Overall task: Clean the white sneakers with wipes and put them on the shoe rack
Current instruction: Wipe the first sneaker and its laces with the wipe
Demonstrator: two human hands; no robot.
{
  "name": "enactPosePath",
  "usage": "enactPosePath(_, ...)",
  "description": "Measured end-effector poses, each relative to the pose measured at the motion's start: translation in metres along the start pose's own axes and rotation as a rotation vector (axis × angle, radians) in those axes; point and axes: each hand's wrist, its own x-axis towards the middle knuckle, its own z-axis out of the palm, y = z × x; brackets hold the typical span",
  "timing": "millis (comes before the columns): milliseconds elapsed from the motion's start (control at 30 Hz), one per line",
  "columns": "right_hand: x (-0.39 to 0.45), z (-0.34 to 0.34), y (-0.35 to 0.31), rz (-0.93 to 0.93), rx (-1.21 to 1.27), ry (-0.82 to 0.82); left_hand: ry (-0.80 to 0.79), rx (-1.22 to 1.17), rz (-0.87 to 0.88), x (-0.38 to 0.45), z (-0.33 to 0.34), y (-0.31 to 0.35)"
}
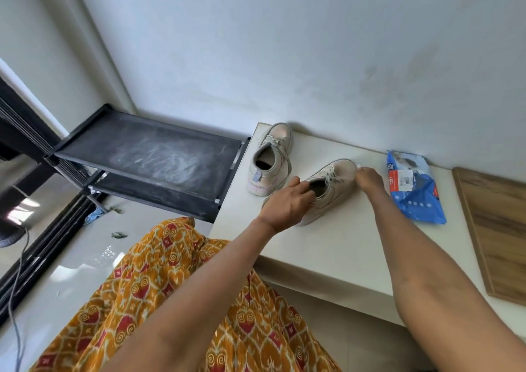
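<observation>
Your left hand (287, 203) grips the near sneaker (327, 186) at its collar on the table (327, 246); keep it steady. Right hand (370, 176) pinches a wipe (359, 166) at the toe; use short firm strokes w/ it. Other sneaker (269, 159) sits beyond, rack (148, 155) to the left.

Both bare forearms stretch from the lower frame up toward the centre right. The left hand (287, 203) sits mid-frame, fingers curled in a grip, thumb raised. The right hand (370, 176), slightly higher and further right, is bent down at the wrist with fingertips pinched together.
</observation>
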Motion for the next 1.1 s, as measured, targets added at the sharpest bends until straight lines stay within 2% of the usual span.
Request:
enactPosePath(133, -0.038, 0.02, 0.016, -0.036, 0.096, 0.145, -0.01, -0.016, 0.01, 0.001, 0.007, 0.007)
enactPosePath(267, -0.081, 0.05, 0.015, -0.057, 0.246, 0.249, 0.013, -0.095, -0.076, 0.009, 0.014, 0.023)
enactPosePath(367, -0.111, 0.067, 0.015, -0.007, 0.381, 0.256, -0.008, -0.123, -0.154, 0.013, 0.015, 0.026)
enactPosePath(533, -0.149, 0.083, 0.011, 0.067, 0.499, 0.267, -0.149, -0.167, -0.274, 0.019, 0.004, 0.033)
enactPosePath(767, -0.191, 0.09, 0.018, 0.086, 0.621, 0.221, -0.156, -0.206, -0.416, 0.025, -0.004, 0.05)
enactPosePath(867, -0.197, 0.075, 0.025, 0.075, 0.755, 0.16, -0.195, -0.194, -0.459, 0.036, -0.002, 0.052)
enactPosePath(1100, -0.186, 0.042, 0.025, 0.135, 1.193, 0.233, -0.29, -0.2, -0.49, 0.063, 0.012, 0.051)
